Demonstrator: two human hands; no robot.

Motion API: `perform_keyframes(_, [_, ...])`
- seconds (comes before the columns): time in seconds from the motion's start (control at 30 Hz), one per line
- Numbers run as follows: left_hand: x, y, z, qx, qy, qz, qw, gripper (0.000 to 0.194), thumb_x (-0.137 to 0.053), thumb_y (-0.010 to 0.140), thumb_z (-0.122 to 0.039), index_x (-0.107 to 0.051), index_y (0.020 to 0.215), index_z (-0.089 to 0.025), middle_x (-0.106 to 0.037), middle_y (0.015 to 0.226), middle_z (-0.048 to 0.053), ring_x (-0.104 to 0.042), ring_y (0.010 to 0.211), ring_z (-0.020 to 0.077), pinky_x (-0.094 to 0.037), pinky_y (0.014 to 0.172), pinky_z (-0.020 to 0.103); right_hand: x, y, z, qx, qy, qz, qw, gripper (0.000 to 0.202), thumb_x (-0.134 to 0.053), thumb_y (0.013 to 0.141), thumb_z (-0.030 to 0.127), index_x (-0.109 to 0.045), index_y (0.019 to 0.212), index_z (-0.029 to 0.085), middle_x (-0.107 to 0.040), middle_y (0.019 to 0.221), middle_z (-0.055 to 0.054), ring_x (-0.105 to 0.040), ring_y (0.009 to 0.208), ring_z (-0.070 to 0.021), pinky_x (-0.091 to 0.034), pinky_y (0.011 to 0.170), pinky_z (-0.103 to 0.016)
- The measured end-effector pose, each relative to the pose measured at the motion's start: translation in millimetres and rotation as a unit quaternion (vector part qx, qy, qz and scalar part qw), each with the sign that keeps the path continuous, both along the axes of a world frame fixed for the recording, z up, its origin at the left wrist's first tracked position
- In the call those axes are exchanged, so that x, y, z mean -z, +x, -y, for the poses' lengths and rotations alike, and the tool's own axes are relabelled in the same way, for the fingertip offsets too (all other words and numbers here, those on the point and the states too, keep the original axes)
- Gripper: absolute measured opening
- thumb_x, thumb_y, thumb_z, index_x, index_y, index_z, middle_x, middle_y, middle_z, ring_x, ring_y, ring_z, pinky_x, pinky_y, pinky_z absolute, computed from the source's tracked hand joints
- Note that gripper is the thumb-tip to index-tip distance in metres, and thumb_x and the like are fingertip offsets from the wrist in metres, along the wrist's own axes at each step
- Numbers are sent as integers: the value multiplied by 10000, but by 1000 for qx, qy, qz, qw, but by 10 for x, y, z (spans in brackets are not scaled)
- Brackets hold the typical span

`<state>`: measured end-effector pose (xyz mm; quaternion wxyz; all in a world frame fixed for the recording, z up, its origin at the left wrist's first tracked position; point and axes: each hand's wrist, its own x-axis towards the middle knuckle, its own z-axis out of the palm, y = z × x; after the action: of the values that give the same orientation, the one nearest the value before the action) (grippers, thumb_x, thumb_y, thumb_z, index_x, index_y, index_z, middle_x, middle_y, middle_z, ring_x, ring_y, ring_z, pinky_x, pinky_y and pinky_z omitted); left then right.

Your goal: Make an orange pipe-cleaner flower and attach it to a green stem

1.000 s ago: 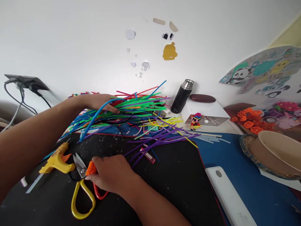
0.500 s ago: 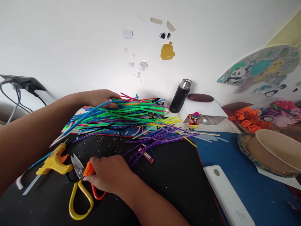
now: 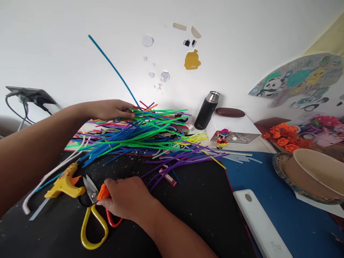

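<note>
Fingers of left hand [image 3: 111, 109] curled around blue strand [image 3: 114, 70], raised slantwise above heap of coloured strands [image 3: 142, 134] at desk's far edge. Right hand [image 3: 126, 199] closed on orange-handled scissors [image 3: 106, 200], resting on black mat [image 3: 199, 200] beside yellow glue gun [image 3: 64, 182].

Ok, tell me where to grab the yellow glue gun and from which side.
Grip the glue gun by its yellow body, probably from above and the left: it lies flat on the black mat, nozzle toward the scissors, where the right hand already rests. The left hand is at the straws.
</note>
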<state>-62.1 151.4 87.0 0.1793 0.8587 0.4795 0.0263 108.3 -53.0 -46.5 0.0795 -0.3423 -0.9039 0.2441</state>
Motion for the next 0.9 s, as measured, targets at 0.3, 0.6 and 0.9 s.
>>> perform_keyframes(0.3, [161,-110,81,-13,-98,-110,989,730,-603,921,-670,-700,1447,-173,-724,1495,122,-678,1314,303,-519,1072,336,-16,6,1,2,6,8,1000,498,-652,1045,628,-620,1253,176,-835,1088,-77,-821,968,-297,-645,777,-405])
perform_keyframes(0.6, [261,-407,33,-68,7,-78,995,635,-494,998,-569,-681,1491,-215,-774,1415,71,-710,1226,278,-532,1039,350,4,1,8,1,18,20,1000,496,-630,1054,633,-614,1252,179,-838,1061,-68,-824,942,-302,-641,742,-398])
perform_keyframes(0.9, [711,-33,-78,34,128,-133,982,427,-545,960,-378,-834,1261,-288,-785,1286,128,-674,1254,332,-505,1089,421,37,-11,12,8,25,16,1000,473,-627,1052,636,-618,1231,198,-841,1018,-68,-827,914,-293,-626,742,-376])
